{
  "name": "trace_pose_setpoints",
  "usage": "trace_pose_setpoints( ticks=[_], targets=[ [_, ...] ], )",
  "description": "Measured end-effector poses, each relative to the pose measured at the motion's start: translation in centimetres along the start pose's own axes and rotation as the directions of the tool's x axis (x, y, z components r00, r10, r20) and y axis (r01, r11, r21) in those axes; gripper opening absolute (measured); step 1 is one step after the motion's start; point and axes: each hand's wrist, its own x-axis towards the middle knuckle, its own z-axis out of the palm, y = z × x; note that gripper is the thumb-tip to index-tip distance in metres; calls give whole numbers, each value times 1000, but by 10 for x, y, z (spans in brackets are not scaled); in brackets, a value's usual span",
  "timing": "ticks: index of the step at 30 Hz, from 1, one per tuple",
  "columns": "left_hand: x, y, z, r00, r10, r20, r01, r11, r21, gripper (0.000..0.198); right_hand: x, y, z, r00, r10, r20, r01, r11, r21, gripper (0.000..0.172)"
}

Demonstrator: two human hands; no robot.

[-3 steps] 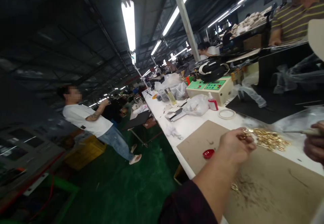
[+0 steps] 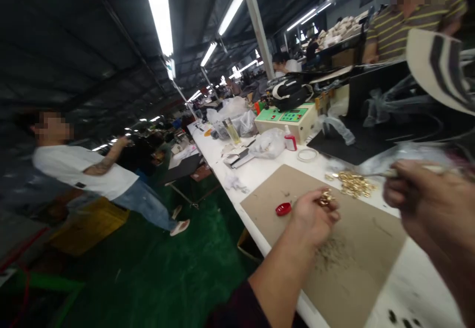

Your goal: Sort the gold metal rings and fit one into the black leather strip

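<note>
My left hand [image 2: 315, 214] is closed around several small gold metal fittings [image 2: 326, 198], which show above its curled fingers. It hovers over a brown board [image 2: 274, 189] on the white bench. Beyond it lies a heap of similar gold fittings [image 2: 356, 184]. At the right, my right hand [image 2: 426, 204] grips a thin, pale-handled tool [image 2: 391, 172] that points left toward the heap. Motion blur hides what kind of tool it is. A red oval dish-like piece [image 2: 283, 209] lies on the board left of my left hand.
Behind the board are a white ring of tape [image 2: 308, 155], a red bottle [image 2: 290, 140], a plastic bag [image 2: 269, 142] and a control box [image 2: 285, 120] with green panels. A person in a white shirt [image 2: 85, 169] stands in the left aisle; another in stripes [image 2: 411, 33] is across the bench.
The view has swung to the right, so the scene sits further left. My right hand shows more fully. My left hand has drawn back from the gold heap with fittings in it.
</note>
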Motion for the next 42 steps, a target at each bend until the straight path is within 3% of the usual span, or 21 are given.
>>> trace_pose_setpoints(
  ticks=[6,13,21,23,27,33,42],
  targets=[
    [-47,-34,-48,988,-155,-7,150,964,-219,19,-14,14,16,997,-38,73,42,998,-50,27],
    [-80,-42,-68,995,-94,-46,87,989,-123,25,-30,37,26,980,25,196,9,985,-173,23],
    [-84,-35,-93,998,-45,-49,39,992,-116,38,-45,62,32,956,113,272,-21,948,-319,25],
    [-85,-33,-97,998,-49,-41,43,990,-134,42,-47,66,32,952,126,280,-20,935,-353,26],
    [-85,-30,-102,999,-41,-30,34,982,-185,33,-53,72,31,939,161,303,-21,909,-417,28],
    [-84,-26,-109,997,-30,-75,12,972,-233,45,-61,77,33,920,227,319,-54,881,-470,28],
    [-79,-21,-110,985,39,-166,-89,948,-307,31,-78,76,42,885,240,399,91,751,-654,29]
  ],
)
